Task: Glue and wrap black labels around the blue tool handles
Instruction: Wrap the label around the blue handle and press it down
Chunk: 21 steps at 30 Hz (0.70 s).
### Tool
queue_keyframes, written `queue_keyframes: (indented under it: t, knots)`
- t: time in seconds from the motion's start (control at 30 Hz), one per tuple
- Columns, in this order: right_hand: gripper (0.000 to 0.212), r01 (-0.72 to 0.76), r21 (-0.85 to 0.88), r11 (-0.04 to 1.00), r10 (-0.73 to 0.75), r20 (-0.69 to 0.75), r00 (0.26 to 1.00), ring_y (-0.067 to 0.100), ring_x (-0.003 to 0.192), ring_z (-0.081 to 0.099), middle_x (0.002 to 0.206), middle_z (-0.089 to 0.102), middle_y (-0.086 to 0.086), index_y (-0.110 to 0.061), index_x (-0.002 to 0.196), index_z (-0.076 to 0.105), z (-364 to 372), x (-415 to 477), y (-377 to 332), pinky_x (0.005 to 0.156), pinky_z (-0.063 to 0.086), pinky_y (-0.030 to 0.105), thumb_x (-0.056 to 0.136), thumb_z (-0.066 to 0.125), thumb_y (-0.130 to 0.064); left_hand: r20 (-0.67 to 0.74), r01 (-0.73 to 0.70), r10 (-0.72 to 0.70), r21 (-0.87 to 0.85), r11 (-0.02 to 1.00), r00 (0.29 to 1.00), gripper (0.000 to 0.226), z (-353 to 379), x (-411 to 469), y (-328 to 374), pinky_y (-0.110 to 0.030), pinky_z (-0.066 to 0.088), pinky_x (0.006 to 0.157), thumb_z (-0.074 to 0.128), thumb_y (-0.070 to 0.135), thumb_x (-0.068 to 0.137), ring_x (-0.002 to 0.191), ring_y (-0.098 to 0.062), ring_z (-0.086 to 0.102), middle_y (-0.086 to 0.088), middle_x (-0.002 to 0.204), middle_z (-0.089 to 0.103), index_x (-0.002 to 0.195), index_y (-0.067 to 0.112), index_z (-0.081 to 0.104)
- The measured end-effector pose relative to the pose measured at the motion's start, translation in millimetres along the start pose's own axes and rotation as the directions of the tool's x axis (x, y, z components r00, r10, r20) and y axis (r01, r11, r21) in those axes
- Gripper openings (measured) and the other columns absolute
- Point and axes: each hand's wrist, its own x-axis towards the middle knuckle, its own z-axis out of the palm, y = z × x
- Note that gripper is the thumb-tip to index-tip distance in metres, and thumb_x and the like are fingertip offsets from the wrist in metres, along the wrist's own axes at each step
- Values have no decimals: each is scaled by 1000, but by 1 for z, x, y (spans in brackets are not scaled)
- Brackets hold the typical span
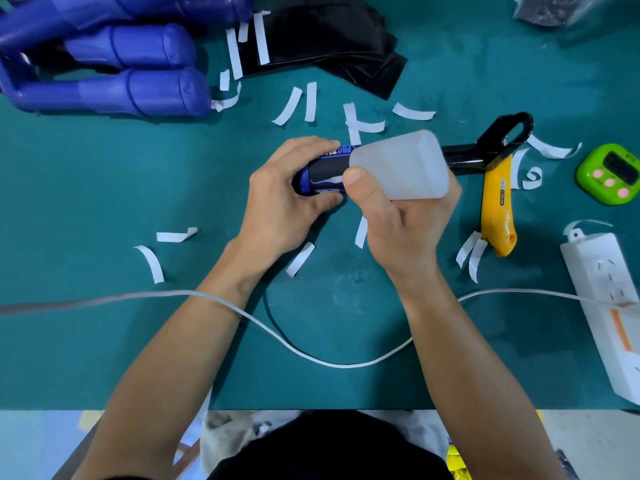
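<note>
Workshop bench, green mat [104,188], utility knife [496,206]

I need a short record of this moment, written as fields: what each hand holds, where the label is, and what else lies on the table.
left hand: grips the blue handle
right hand: holds the glue bottle, tipped over the handle; nozzle hidden
black label: on the handle, between the hands
waiting stock: blue handles at far left, black labels beside them
scraps: white paper strips scattered on the green table
right side: yellow knife, green timer, power strip
</note>
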Motion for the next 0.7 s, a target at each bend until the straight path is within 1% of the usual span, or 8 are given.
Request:
queue_keyframes:
  t: [0.07, 0.17, 0.23, 0.3, 0.37, 0.43, 0.57, 0.7]
  knots:
    - [17, -14, -7, 1000, 14, -12, 1000, -1, 73, 62, 75, 63, -11, -1, 89, 69, 0, 0, 0, 68, 50, 17, 85, 77, -16, 3, 3, -3, -3, 1000, 1000, 56, 0, 0, 0, -17, 47, 98, 94, 5, 72, 116, -7, 63, -1, 122, 70, 124, 12, 74]
    - [16, -25, -16, 1000, 25, -10, 1000, 0, 73, 62, 79, 64, -12, -4, 89, 68, 0, 0, 0, 68, 50, 18, 85, 77, -17, 6, 6, -6, -1, 1000, 1000, 57, 0, 1, 0, -19, 47, 99, 94, 5, 72, 117, -9, 64, -1, 123, 70, 124, 11, 74]
    - [20, -29, -24, 999, 29, -8, 1000, 4, 74, 64, 75, 65, -7, 2, 89, 69, -1, 1, 0, 69, 51, 19, 85, 77, -16, 8, 4, -4, 0, 1000, 1000, 57, 0, 1, 0, -19, 47, 99, 94, 5, 72, 117, -9, 63, -2, 123, 70, 124, 11, 74]
    - [24, -33, -31, 999, 32, -7, 999, 13, 73, 66, 76, 66, 1, 6, 89, 69, -1, 1, 1, 69, 51, 21, 86, 76, -17, 6, 3, -3, -3, 1000, 1000, 57, 0, 1, 0, -18, 46, 99, 95, 5, 71, 117, -7, 63, -2, 123, 70, 124, 11, 74]
    - [24, -39, -40, 998, 39, -10, 999, 20, 73, 65, 78, 67, 8, 7, 88, 69, -2, 1, 1, 69, 52, 22, 86, 76, -16, 3, 4, -4, -9, 1000, 1000, 59, 0, 0, 0, -19, 46, 100, 95, 5, 71, 116, -7, 63, -2, 123, 70, 125, 12, 73]
    - [21, -46, -42, 998, 45, -16, 999, 24, 73, 65, 77, 68, 12, 5, 88, 70, -2, 2, -1, 69, 53, 24, 86, 76, -16, 2, 7, -7, -18, 1000, 1000, 60, 0, 0, 0, -20, 47, 101, 96, 5, 70, 116, -6, 63, -2, 124, 69, 125, 12, 73]
    - [13, -51, -24, 998, 51, -14, 999, 22, 74, 67, 79, 69, 6, -6, 91, 68, -3, 4, -3, 69, 54, 25, 85, 76, -15, -2, 0, 0, -26, 1000, 1000, 61, 0, 0, -1, -20, 47, 101, 96, 5, 69, 116, -4, 63, 1, 124, 68, 126, 14, 73]
    - [19, -81, -24, 996, 80, -39, 996, 16, 72, 65, 80, 67, 7, 0, 90, 70, -3, 4, -3, 69, 51, 21, 84, 76, -17, -1, -9, 9, -19, 1000, 1000, 61, 0, 0, -1, -19, 47, 100, 96, 6, 70, 117, -5, 63, 4, 123, 68, 126, 14, 73]
